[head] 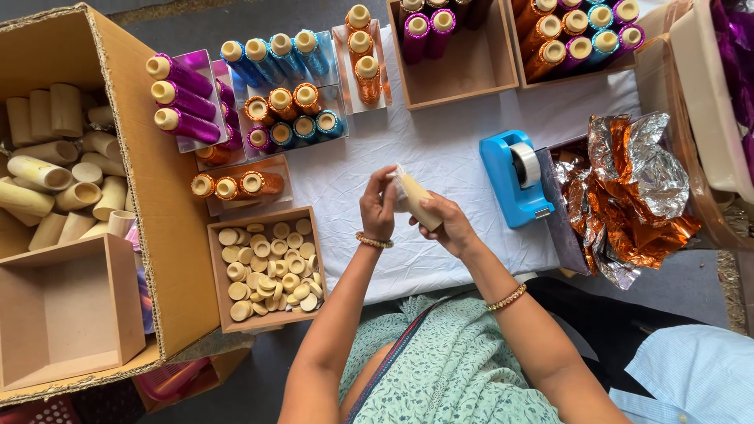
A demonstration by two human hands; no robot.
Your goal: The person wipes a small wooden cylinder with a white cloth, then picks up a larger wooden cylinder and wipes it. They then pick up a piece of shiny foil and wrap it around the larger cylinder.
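Both hands, left hand [378,210] and right hand [449,224], close their grip round a cream tube [419,202] (clear film at its top) above the table [440,161]; wrapping seems underway, needing a steady turn next.

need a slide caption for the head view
Both hands hold a plain tube over a white cloth beside a tape dispenser.

Beaded gold bangle [373,242] on left wrist, another [506,298] on right; pale green patterned garment [455,361].
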